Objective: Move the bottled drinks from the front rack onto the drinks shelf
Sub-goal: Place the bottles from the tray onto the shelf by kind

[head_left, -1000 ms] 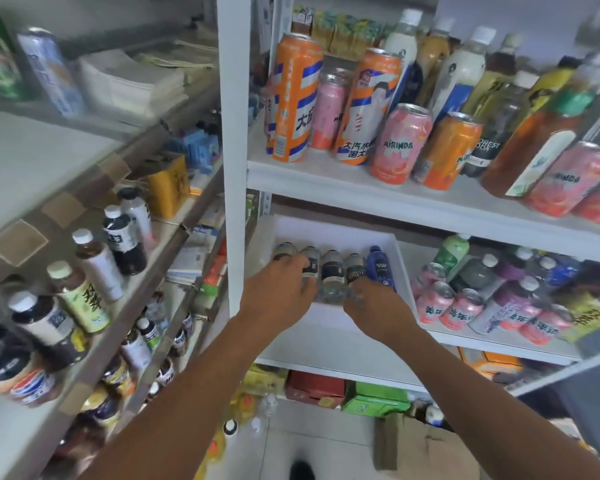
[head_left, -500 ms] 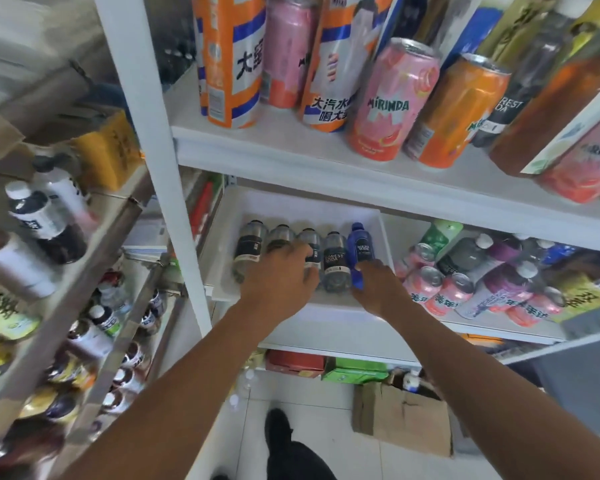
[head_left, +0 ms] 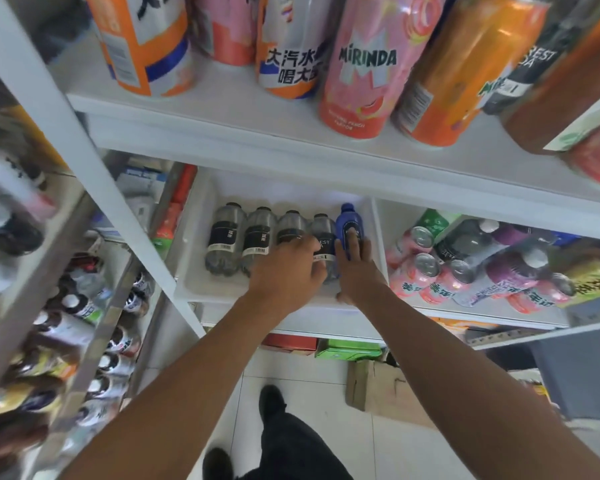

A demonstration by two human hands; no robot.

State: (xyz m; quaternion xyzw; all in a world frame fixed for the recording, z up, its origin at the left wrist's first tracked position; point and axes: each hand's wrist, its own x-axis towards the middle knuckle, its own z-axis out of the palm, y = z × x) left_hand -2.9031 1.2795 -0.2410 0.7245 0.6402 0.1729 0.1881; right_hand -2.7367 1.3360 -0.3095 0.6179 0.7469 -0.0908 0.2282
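Slid right along the bottles at frame centre: left hand now curled over the fourth, right hand laid flat on the blue bottle. Looks like straightening; row already on the shelf.
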